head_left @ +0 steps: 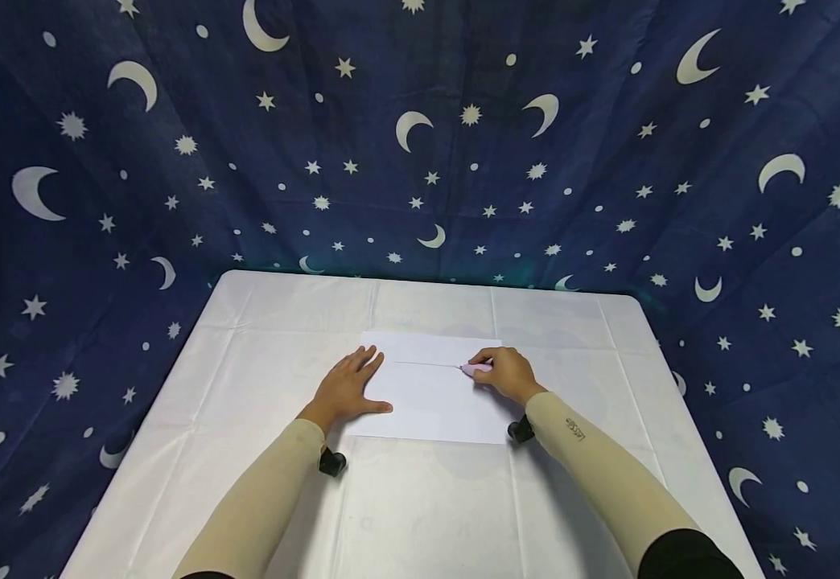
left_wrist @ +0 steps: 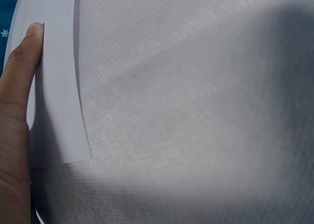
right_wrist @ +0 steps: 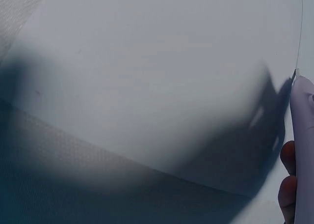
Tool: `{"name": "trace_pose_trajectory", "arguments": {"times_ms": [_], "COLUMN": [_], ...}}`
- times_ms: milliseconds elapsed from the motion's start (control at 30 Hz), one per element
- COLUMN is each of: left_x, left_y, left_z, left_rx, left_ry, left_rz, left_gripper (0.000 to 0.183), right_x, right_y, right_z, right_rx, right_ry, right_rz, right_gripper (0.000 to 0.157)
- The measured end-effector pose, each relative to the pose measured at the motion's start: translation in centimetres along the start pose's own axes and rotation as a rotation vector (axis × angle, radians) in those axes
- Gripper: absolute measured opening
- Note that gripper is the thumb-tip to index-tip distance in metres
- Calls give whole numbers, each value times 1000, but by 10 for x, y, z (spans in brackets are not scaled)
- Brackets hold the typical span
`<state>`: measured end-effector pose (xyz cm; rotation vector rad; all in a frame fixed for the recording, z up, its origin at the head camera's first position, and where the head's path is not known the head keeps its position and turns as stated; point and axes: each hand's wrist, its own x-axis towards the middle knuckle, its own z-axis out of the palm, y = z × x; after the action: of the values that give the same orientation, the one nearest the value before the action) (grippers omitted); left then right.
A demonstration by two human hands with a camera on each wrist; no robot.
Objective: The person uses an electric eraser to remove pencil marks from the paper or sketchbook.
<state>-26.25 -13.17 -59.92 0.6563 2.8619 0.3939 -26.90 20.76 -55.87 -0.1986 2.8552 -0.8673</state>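
A white sheet of paper (head_left: pixel 434 414) lies on the table. My left hand (head_left: pixel 342 392) rests on its left side, fingers and thumb spread; in the left wrist view the thumb (left_wrist: pixel 24 62) lies along the paper (left_wrist: pixel 61 101). On the right, my right hand (head_left: pixel 512 375) grips a pale purple utility knife (head_left: pixel 472 369), its tip touching the sheet. The right wrist view shows the small metal blade (right_wrist: pixel 297 72) at one end of a thin straight line (right_wrist: pixel 300 32). From the head view, that line runs leftward across the upper half of the paper.
A white cloth with fold creases covers the table (head_left: pixel 420 507). Behind and at both sides hangs a dark blue curtain (head_left: pixel 463 161) with moons and stars. A small black wrist camera (head_left: pixel 332 462) sits under the left wrist, another (head_left: pixel 520 429) under the right.
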Motion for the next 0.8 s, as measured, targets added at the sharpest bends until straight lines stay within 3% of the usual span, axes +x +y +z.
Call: {"name": "trace_pose_trajectory", "arguments": {"times_ms": [400,800], "left_x": [0,0], "left_y": [0,0], "left_z": [0,-1], "left_rx": [24,19], "left_ry": [-11,-8], "left_rz": [-5,-13], "left_gripper": [111,111], "right_x": [5,4], "right_y": [-9,-4], "right_z": [3,-3], "right_rx": [-17,-47], "right_ry": [-10,-19], "right_rz": [-14,-13], "right_gripper": [19,21]}}
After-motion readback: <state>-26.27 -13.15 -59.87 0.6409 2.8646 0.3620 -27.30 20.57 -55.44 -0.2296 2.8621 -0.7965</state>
